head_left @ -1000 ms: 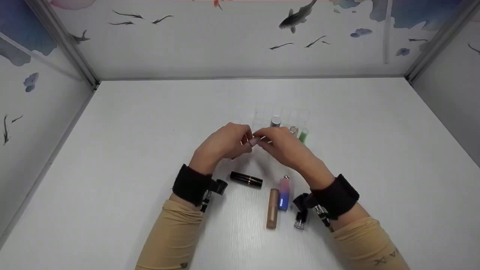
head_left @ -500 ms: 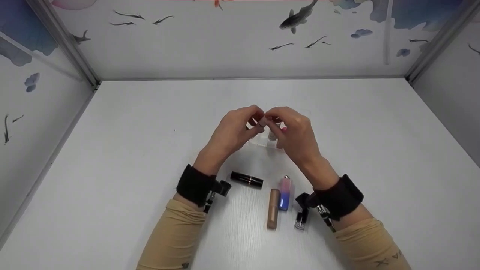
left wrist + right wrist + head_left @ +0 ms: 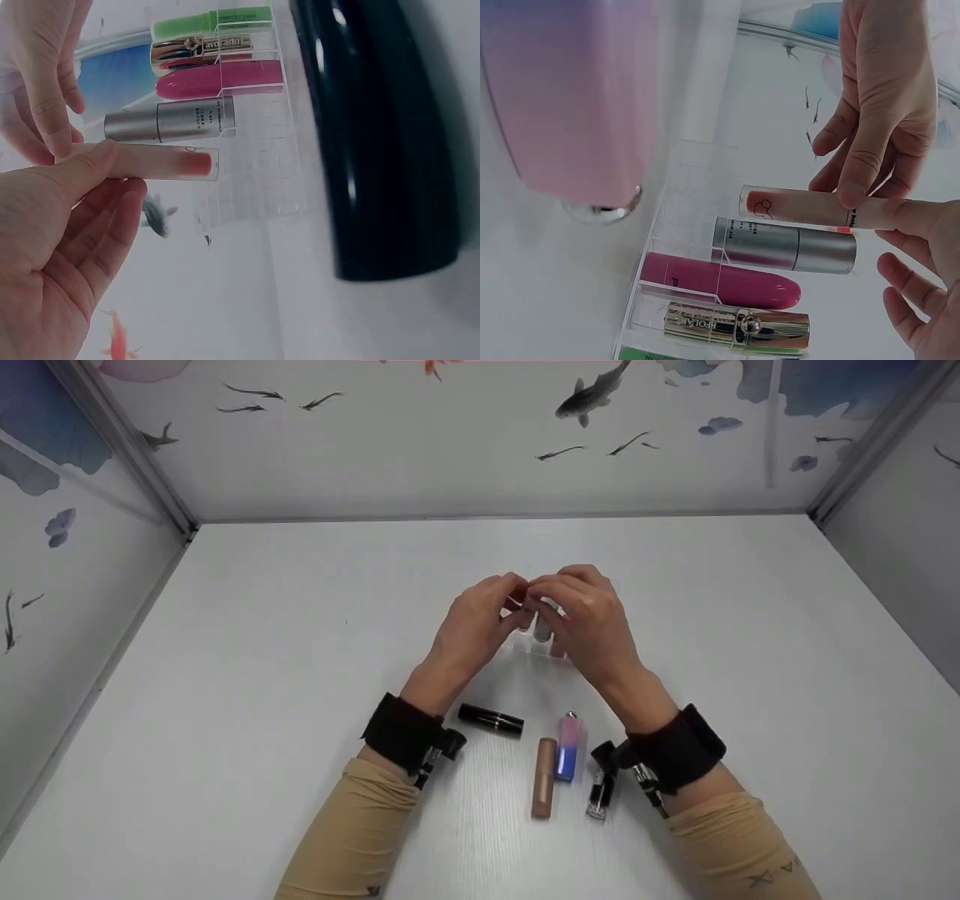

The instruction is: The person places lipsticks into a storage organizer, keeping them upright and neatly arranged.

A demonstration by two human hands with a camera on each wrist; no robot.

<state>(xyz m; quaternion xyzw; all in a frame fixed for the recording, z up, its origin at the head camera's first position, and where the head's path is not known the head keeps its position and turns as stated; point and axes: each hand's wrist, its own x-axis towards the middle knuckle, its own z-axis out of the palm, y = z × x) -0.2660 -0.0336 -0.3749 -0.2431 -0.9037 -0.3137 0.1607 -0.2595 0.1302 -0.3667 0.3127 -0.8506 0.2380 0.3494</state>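
Note:
A slim lip gloss tube (image 3: 165, 162) with a clear end showing coral-red and a pale upper part is held over a clear divided holder (image 3: 279, 142). My left hand (image 3: 480, 615) pinches the tube between thumb and fingers. My right hand (image 3: 592, 619) pinches its pale end, fingertips close to the left ones. In the right wrist view, the tube lies alongside a silver tube (image 3: 787, 245) standing in the holder. Beyond that stand a pink tube (image 3: 720, 281), a gold lipstick (image 3: 739, 327) and a green tube (image 3: 202, 24). The fingers mostly cover the lip gloss tube in the head view.
On the white table, nearer the body, lie a black lipstick tube (image 3: 490, 720), a bronze tube (image 3: 544, 778), a pink-and-blue tube (image 3: 569, 746) and a small black-topped clear bottle (image 3: 600, 797). Printed panels (image 3: 480, 450) enclose the back and sides.
Both hands have moved away from the body, to over the holder, carrying the lip gloss tube. Over the last half second they shift only slightly. The tubes lying on the table stay put.

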